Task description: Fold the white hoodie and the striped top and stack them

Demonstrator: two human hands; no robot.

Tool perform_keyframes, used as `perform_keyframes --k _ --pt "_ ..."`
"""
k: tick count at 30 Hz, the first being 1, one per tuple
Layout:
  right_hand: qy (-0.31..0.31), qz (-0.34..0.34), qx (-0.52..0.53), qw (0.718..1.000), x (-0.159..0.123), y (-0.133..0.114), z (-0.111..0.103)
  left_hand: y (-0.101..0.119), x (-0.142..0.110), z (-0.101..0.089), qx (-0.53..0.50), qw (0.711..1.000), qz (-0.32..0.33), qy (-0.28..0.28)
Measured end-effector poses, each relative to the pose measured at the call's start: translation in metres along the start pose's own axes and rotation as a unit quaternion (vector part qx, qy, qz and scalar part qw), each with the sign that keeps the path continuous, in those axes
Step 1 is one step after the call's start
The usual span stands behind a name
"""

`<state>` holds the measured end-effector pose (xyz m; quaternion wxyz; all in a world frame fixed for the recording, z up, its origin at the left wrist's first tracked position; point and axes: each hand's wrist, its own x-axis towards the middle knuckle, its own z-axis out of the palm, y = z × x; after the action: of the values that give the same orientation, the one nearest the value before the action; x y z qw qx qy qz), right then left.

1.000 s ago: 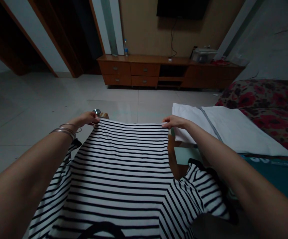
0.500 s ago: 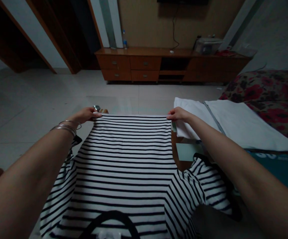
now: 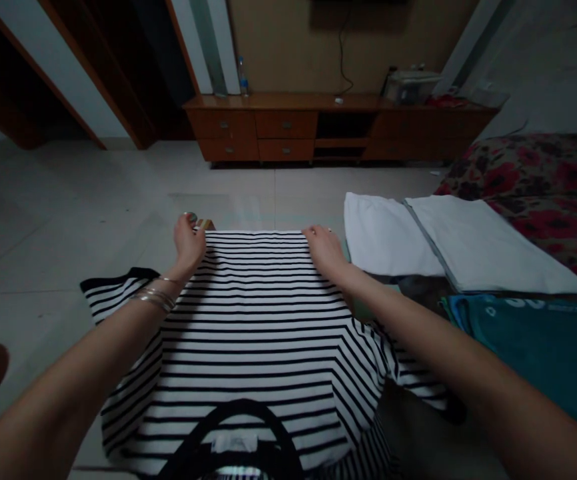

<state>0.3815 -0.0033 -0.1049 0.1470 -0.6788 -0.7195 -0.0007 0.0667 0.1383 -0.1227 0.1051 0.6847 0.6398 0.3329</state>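
A black-and-white striped t-shirt [image 3: 253, 333] lies spread flat on a glass table, its black neckline nearest me and its hem far from me. My left hand [image 3: 188, 241], with thin bangles on the wrist, rests palm down on the hem's far left corner. My right hand [image 3: 324, 248] lies flat on the hem's far right corner. Both hands have their fingers stretched out on the cloth. The shirt's left sleeve [image 3: 113, 290] sticks out sideways.
Folded white garments [image 3: 448, 243] lie to the right of the shirt, and a teal garment [image 3: 533, 347] lies nearer me on the right. A flowered bed cover [image 3: 533, 173] is beyond them. A wooden drawer cabinet [image 3: 288, 127] stands across the tiled floor [image 3: 68, 207].
My hands have let go of the pinched hem corners and now lie flat on it. The shirt has settled onto the table and the left sleeve has spread out.
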Motion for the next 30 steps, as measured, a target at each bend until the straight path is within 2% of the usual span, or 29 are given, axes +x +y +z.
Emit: perform_keyframes --k 3,6,9,11,13,15,18,21,23,25,30 --pt "-0.017 -0.035 0.022 0.999 -0.024 -0.018 0.025 0.002 -0.050 -0.007 0.048 0.998 0.038 0.003" --pt "0.003 0.001 0.028 1.000 -0.035 -0.016 0.047 -0.019 -0.088 -0.022 0.150 0.986 0.059 -0.042" --pt "0.021 0.052 0.030 0.998 -0.037 -0.007 0.056 -0.045 -0.107 -0.043 0.235 0.964 0.055 -0.110" --pt "0.024 0.075 0.027 0.996 -0.038 -0.003 0.057 -0.056 -0.112 -0.055 0.258 0.957 0.038 -0.127" --pt "0.023 0.085 0.024 0.996 -0.037 -0.002 0.055 -0.058 -0.113 -0.063 0.264 0.955 0.025 -0.130" --pt "0.018 0.092 0.024 0.995 -0.035 -0.003 0.052 -0.051 -0.111 -0.065 0.265 0.958 0.016 -0.108" --pt "0.022 0.102 0.021 0.994 -0.026 -0.004 0.048 -0.034 -0.104 -0.057 0.266 0.960 0.060 -0.064" --pt "0.023 0.100 0.014 0.995 -0.013 0.002 0.048 -0.022 -0.091 -0.039 0.254 0.952 0.124 -0.117" --pt "0.016 0.105 0.010 0.994 -0.004 0.011 0.054 -0.022 -0.079 -0.026 0.245 0.949 0.126 -0.153" --pt "0.022 0.110 0.008 0.994 0.003 0.020 0.062 -0.027 -0.067 -0.018 0.241 0.950 0.121 -0.158" --pt "0.047 0.104 0.006 0.993 0.012 0.032 0.070 -0.036 -0.044 -0.020 0.218 0.950 0.141 -0.172"
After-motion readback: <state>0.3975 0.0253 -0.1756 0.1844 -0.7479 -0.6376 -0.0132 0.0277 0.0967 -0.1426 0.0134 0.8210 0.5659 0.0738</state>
